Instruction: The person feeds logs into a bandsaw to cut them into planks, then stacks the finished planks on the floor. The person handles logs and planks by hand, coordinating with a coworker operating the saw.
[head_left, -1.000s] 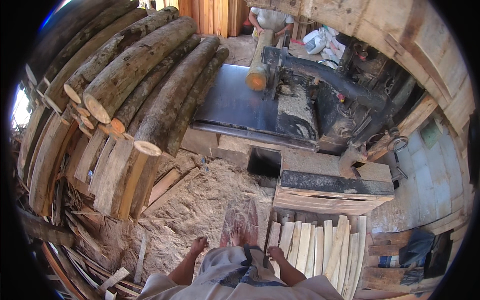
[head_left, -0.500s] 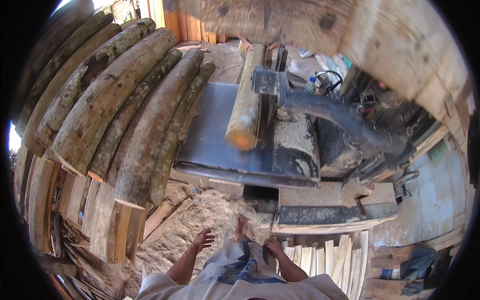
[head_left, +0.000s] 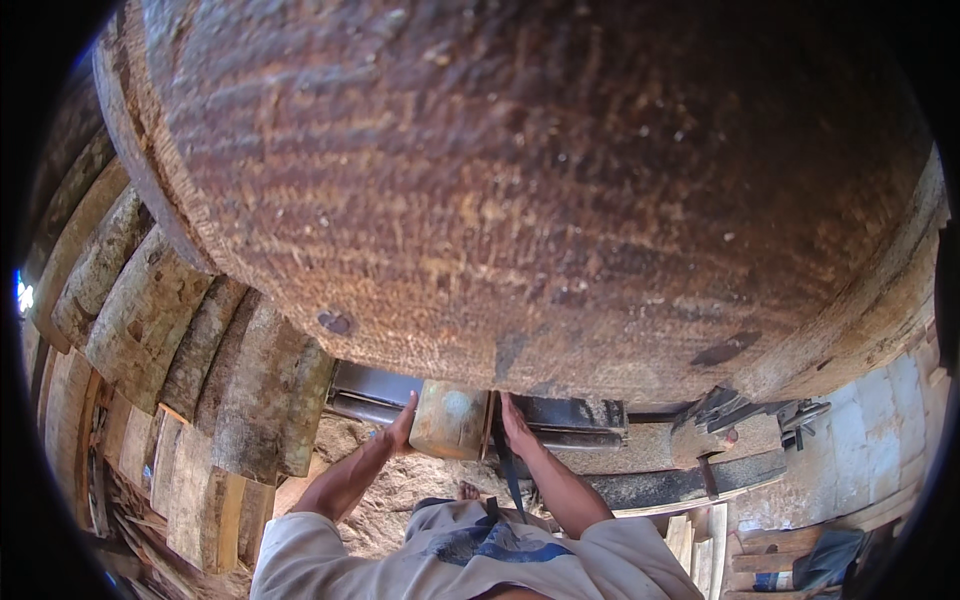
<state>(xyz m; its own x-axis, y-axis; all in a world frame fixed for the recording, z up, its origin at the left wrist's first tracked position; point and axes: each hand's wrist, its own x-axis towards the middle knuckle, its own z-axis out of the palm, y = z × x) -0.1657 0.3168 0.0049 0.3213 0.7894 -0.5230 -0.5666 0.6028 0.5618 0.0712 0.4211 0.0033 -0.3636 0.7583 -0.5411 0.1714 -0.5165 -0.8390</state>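
The near end of a log [head_left: 450,420] juts out over the front edge of the dark metal saw table [head_left: 372,384]. My left hand [head_left: 400,425] presses against the log's left side, its fingers partly hidden. On the other side, my right hand [head_left: 514,425] holds the log's right flank, where a thin dark line runs along the wood. A dark strap [head_left: 510,475] hangs below that hand toward my waist. A large weathered wooden board [head_left: 520,220] fills the upper view and hides the saw and the log's far part.
Several bark-covered logs [head_left: 245,385] are stacked at the left above squared timbers [head_left: 190,495]. A sawdust-covered ledge [head_left: 640,445] runs to the right of the log. Pale sawn strips [head_left: 700,545] stand at the lower right. Sawdust [head_left: 375,475] covers the floor around my foot.
Both my hands have risen from my waist to the log's end. The log has come nearer, past the table edge. The overhead board now covers much more of the view.
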